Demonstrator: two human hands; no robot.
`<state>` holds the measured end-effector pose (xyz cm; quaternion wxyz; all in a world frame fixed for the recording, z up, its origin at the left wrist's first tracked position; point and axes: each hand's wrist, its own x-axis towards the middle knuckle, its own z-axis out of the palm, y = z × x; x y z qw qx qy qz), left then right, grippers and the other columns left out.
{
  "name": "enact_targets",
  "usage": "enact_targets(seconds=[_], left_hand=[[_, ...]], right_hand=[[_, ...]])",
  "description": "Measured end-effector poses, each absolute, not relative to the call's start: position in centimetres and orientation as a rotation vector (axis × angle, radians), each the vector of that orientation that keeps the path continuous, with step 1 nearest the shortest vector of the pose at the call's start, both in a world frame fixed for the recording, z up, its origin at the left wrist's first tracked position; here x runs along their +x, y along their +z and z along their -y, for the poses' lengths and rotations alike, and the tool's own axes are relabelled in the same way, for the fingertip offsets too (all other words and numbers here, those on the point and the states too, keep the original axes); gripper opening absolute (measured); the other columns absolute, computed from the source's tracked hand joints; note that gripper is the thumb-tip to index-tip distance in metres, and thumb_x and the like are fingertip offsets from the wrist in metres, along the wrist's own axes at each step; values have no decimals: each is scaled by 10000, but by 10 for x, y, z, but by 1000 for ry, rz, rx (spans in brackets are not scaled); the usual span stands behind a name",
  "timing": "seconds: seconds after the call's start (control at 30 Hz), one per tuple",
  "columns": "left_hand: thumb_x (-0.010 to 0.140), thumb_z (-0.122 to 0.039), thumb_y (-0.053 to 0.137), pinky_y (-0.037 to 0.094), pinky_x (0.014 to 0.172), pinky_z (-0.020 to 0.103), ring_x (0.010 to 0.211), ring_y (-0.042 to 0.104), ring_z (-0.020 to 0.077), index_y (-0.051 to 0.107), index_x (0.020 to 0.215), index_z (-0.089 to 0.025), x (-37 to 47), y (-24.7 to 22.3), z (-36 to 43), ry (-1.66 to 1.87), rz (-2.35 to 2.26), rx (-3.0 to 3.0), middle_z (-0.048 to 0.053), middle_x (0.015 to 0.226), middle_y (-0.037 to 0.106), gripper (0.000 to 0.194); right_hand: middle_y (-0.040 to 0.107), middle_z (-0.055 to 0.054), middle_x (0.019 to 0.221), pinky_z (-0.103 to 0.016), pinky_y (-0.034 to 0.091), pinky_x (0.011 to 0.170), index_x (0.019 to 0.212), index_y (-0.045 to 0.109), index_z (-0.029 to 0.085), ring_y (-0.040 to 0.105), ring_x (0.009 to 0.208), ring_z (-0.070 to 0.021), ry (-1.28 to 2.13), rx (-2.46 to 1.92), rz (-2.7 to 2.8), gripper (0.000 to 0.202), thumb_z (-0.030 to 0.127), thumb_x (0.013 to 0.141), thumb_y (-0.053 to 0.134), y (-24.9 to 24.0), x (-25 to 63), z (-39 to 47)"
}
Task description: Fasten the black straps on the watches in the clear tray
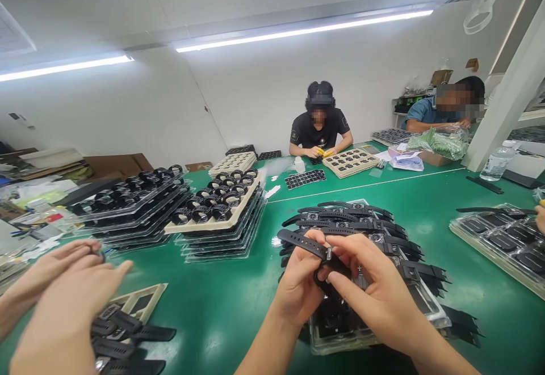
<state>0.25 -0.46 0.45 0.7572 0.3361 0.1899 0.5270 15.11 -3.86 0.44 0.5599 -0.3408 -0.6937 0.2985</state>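
Head view: a black watch (317, 250) was held up betw. both hands over the green table (221, 307), just above a clear tray (340, 335) of more watches. The strap end was pinched by the left hand (298, 284), fingers closed round it; the watch body was gripped by the right hand (378, 295), thumb and forefinger closed on it. Behind the hands, a pile of black watches (361, 222) was laid across the tray. At lower left, a co-worker's two hands (59, 301) were seen over another heap of straps (123, 335). Stacked trays (217, 210) of watch parts stood mid-table. Two seated people were seen at the far end, w/ a beige tray (351, 162) before one.
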Motion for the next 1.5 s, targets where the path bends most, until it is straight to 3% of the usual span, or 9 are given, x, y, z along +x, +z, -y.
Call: enact_targets(seconds=[0.17, 0.3, 0.43, 0.67, 0.87, 1.1, 1.23, 1.37, 1.5], left_hand=[[760, -337, 897, 377, 571, 158, 565, 429, 64, 589, 921, -198, -1, 6, 7, 1235, -557, 996, -70, 663, 519, 374], [902, -166, 728, 475, 696, 185, 758, 598, 108, 668, 978, -226, -6, 6, 17, 1474, -887, 1639, -22, 853, 651, 114], [949, -102, 625, 506, 742, 189, 808, 644, 111, 682, 1073, -267, -8, 5, 25, 1451, -901, 1986, -22, 937, 712, 214], [941, -146, 662, 522, 741, 168, 808, 638, 105, 674, 989, -224, -10, 10, 21, 1284, -797, 1776, -13, 917, 693, 93], [938, -157, 662, 504, 728, 183, 795, 617, 114, 693, 981, -217, -11, 8, 17, 1308, -902, 1810, -7, 888, 686, 80], [982, -206, 646, 510, 794, 227, 885, 626, 144, 675, 1099, -243, -10, 9, 18, 1158, -937, 1789, 13, 993, 699, 126], [968, -243, 702, 501, 794, 204, 869, 606, 126, 694, 1033, -226, -15, 11, 15, 1182, -753, 1579, 11, 966, 669, 67], [923, -305, 787, 493, 743, 176, 807, 593, 99, 699, 1074, -238, -19, 5, 8, 1129, -500, 1393, -4, 921, 643, 187], [913, -367, 800, 508, 741, 171, 791, 606, 91, 711, 1086, -231, -18, 1, 4, 1116, -476, 1271, -2, 915, 641, 236]], right_hand=[[663, 9, 1183, -268, 524, 855, 1358, 626, 402, 618, 1005, -170, 653, -830, 1644, 477, 132, 965, 630, -4, 154, 36], [641, -33, 1307, -315, 515, 1012, 1385, 646, 364, 617, 1206, -217, 657, -834, 1677, 420, 252, 982, 684, -11, 157, 33], [745, -32, 1087, -292, 578, 895, 1199, 778, 339, 704, 992, -201, 645, -790, 1519, 211, 326, 1037, 643, -16, 156, 30], [746, -26, 803, -226, 593, 592, 1026, 839, 255, 648, 612, -136, 1094, -722, 1110, 274, 470, 1018, 669, -24, 152, 25], [750, -29, 1012, -244, 591, 761, 1039, 799, 284, 718, 913, -188, 639, -861, 1401, 94, 303, 954, 763, -18, 160, 27], [737, -1, 969, -246, 564, 806, 1067, 739, 289, 709, 914, -169, 500, -845, 1550, 146, 197, 1030, 631, -19, 166, 30], [691, -23, 1089, -258, 558, 837, 1214, 713, 313, 674, 953, -172, 504, -783, 1679, 238, 204, 1047, 585, -17, 171, 30], [674, -28, 1228, -279, 533, 957, 1351, 649, 349, 643, 1108, -184, 532, -785, 1755, 349, 197, 1044, 580, -16, 173, 29], [719, 3, 1068, -259, 541, 863, 1304, 654, 348, 656, 966, -163, 492, -747, 1765, 326, 177, 1031, 598, -18, 172, 28]])
